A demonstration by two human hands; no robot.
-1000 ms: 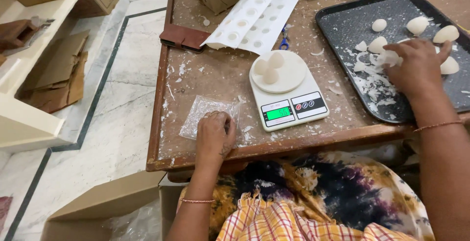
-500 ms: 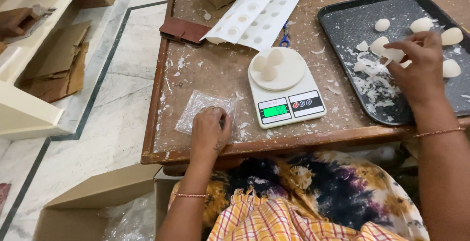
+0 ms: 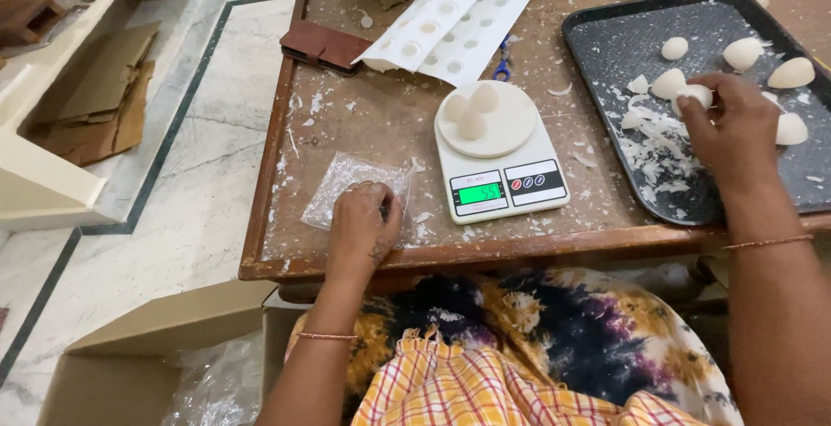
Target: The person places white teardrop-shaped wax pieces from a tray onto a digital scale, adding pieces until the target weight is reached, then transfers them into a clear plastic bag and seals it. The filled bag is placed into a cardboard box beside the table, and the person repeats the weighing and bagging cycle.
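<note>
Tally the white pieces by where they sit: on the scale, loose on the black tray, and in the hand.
On the scale pan: 3 white pieces
Loose on the black tray: 5
In the right hand: 1
Total: 9

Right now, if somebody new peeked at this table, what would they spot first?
Probably the white kitchen scale in the middle, its green screen lit and three pale round pieces on its pan. To its right, the right hand pinches a white piece over the dark tray, while the left hand presses a clear plastic bag flat.
</note>
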